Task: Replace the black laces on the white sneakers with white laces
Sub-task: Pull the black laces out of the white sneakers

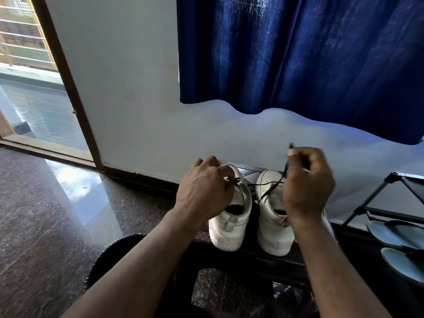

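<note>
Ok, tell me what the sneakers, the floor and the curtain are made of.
The white sneakers: probably leather or faux leather, matte; smooth panels, no weave visible. The floor: polished speckled stone, likely granite; it mirrors the doorway light. The blue curtain: woven fabric with a slight sheen, hanging in soft folds.

We see a dark desk (252, 258) carrying the left sneaker (231, 216) and right sneaker (273, 226) side by side, just apart, heels toward us. The desk stands on a polished speckled floor (46, 203), near a rack (376, 193) holding sandals (394, 232).
</note>
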`<state>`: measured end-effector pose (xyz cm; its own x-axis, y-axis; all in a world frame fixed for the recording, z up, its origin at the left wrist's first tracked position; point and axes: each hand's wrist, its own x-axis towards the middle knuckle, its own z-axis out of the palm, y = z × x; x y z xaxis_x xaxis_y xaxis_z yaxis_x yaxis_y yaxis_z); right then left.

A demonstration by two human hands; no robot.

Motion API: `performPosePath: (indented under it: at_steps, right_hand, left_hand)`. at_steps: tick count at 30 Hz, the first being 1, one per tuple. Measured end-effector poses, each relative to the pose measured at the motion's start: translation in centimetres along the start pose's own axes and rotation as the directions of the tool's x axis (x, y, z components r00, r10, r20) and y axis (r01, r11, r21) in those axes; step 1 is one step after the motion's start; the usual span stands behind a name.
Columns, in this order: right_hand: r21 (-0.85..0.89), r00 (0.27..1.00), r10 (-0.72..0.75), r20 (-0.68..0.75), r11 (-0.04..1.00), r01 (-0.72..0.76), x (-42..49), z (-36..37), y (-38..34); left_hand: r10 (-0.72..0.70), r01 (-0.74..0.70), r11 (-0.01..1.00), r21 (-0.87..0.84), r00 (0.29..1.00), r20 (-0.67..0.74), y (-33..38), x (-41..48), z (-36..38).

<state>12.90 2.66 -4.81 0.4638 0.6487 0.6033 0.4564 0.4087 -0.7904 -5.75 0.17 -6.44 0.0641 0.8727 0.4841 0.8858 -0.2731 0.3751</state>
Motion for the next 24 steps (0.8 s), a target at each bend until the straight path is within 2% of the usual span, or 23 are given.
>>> performPosePath:
  at_steps: [2,4,8,12,14,15,16,17,18,19,20,21,22,23,24]
  right_hand:
    - [-0.167,0.977,-0.015,0.213,0.985,0.052,-0.8,0.5,0.4]
    - [-0.303,0.940,-0.012,0.341,0.945,0.121,-1.8,0.9,0.5]
    - [-0.453,0.918,-0.084,0.389,0.850,0.269,-3.0,0.9,-0.2]
    - [-0.488,0.809,-0.067,0.584,0.768,0.415,-4.2,1.1,-1.0]
    - [-0.506,0.788,-0.083,0.610,0.725,0.468,-4.4,1.1,-0.9]
    - [-0.523,0.798,-0.089,0.596,0.711,0.470,-4.5,1.1,-0.8]
    - [-0.542,0.812,-0.095,0.576,0.700,0.465,-4.5,1.1,-0.7]
    - [-0.559,0.825,-0.094,0.557,0.693,0.456,-4.5,1.2,-0.5]
    - [-0.574,0.837,-0.088,0.541,0.689,0.443,-4.6,1.4,-0.4]
    - [-0.587,0.847,-0.077,0.526,0.688,0.427,-4.7,1.5,-0.2]
    - [-0.592,0.854,-0.073,0.515,0.691,0.416,-4.8,1.6,-0.2]
    - [-0.593,0.859,-0.079,0.505,0.692,0.412,-4.9,1.7,-0.2]
    - [-0.592,0.861,-0.093,0.500,0.689,0.418,-4.9,1.7,-0.1]
    - [-0.590,0.862,-0.106,0.496,0.687,0.425,-5.0,1.7,-0.1]
    - [-0.586,0.864,-0.115,0.490,0.691,0.424,-5.0,1.7,-0.1]
  left_hand:
    - [0.017,-0.019,0.999,0.049,0.999,0.043,-0.1,0.3,0.5]
    - [0.011,-0.020,0.995,0.096,0.995,0.100,0.0,0.6,1.1]
    - [0.011,-0.021,0.996,0.092,0.994,0.109,-0.3,1.0,1.8]
    - [0.030,-0.035,0.998,0.054,0.996,0.089,-0.6,1.5,1.6]
    - [-0.040,0.042,0.998,-0.037,0.998,0.052,-0.5,1.8,1.7]
    - [-0.131,0.138,0.982,-0.129,0.989,0.064,-0.5,1.9,1.9]
    - [-0.247,0.267,0.924,-0.273,0.963,0.106,-0.6,2.1,2.0]
    - [-0.360,0.401,0.796,-0.453,0.916,0.177,-0.7,2.4,2.1]
    - [-0.445,0.499,0.606,-0.620,0.858,0.256,-0.8,2.5,2.2]
    - [-0.498,0.552,0.418,-0.722,0.804,0.326,-0.9,2.6,2.2]
    - [-0.512,0.568,0.288,-0.771,0.772,0.377,-0.9,2.6,1.9]
    - [-0.507,0.569,0.249,-0.784,0.766,0.395,-1.0,2.7,1.7]
    - [-0.493,0.555,0.284,-0.782,0.784,0.378,-1.1,2.8,1.4]
    - [-0.463,0.529,0.389,-0.754,0.820,0.336,-1.3,2.9,1.1]
    - [-0.397,0.485,0.566,-0.666,0.869,0.295,-1.6,3.0,0.8]
